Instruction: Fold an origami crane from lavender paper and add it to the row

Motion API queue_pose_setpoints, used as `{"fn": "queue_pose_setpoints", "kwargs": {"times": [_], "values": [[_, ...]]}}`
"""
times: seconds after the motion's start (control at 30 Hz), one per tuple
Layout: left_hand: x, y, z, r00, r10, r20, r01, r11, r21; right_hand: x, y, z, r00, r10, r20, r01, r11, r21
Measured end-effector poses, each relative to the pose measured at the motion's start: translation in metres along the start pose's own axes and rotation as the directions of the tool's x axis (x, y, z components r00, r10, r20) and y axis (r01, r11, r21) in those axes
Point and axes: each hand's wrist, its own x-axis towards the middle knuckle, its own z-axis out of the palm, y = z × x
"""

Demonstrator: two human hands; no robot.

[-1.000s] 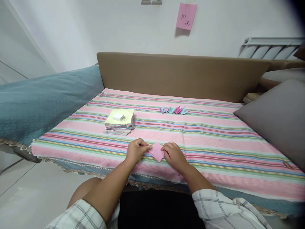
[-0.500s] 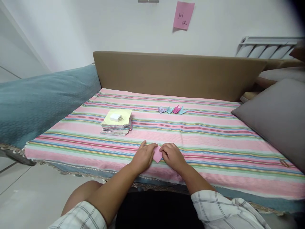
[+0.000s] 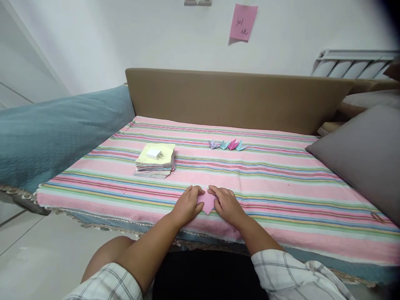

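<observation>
A small folded piece of pink origami paper [image 3: 207, 202] lies on the striped cloth in front of me, a corner pointing toward me. My left hand [image 3: 189, 205] grips its left side, with the thumb low on the paper and the fingers at the upper edge. On the opposite side, my right hand [image 3: 227, 204] holds the right edge between curled fingers and thumb. The fingertips cover the paper's upper side corners. Farther back stands a row of several folded paper cranes [image 3: 233, 144] in purple, light blue and pink.
Left of my hands is a stack of paper squares [image 3: 168, 166] with a white charger plug [image 3: 154, 154] on top. The striped cloth [image 3: 271, 179] covers the seat. A grey cushion [image 3: 362, 146] leans at the right; a blue-covered armrest [image 3: 71, 125] bounds the left.
My left thumb has come down onto the paper and both hands' fingers have spread along its edges, so more pink shows. The whole view has shifted slightly.
</observation>
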Motion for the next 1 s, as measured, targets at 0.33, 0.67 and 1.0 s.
{"fn": "queue_pose_setpoints", "kwargs": {"times": [0.33,0.67,1.0], "values": [[-0.007,0.0,-0.01,0.996,-0.069,0.052,0.067,0.997,0.036,-0.005,0.008,-0.005,0.997,0.031,-0.065,-0.026,0.997,0.077],[-0.007,0.001,-0.023,0.986,-0.133,0.101,0.125,0.989,0.081,-0.004,0.006,-0.008,0.998,0.016,-0.061,-0.014,0.999,0.036],[0.004,-0.007,-0.011,0.999,-0.037,0.023,0.032,0.982,0.187,0.001,0.0,-0.003,0.997,-0.016,0.081,0.027,0.991,-0.134]]}}
